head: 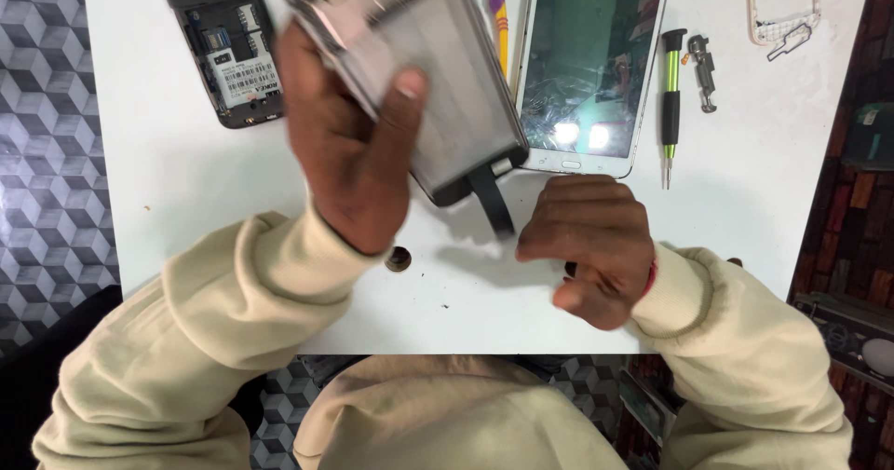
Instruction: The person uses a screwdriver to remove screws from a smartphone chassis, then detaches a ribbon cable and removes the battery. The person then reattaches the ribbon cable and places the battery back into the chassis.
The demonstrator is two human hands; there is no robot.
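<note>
Gripping the display panel by its edges in my left hand, above the white table; it seems thin, stiff, fragile. My right hand rests fisted, contents hidden.

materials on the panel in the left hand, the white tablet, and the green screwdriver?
Panel in the left hand: looks like dull grey metal sheet, matte with faint sheen; motion blur leaves it open. A black flexible strip hangs from it.
White tablet: glossy glass front, cracked, reflecting lights; white frame, probably plastic.
Green screwdriver: green and black handle, likely plastic or rubber; thin shiny metal tip.
</note>
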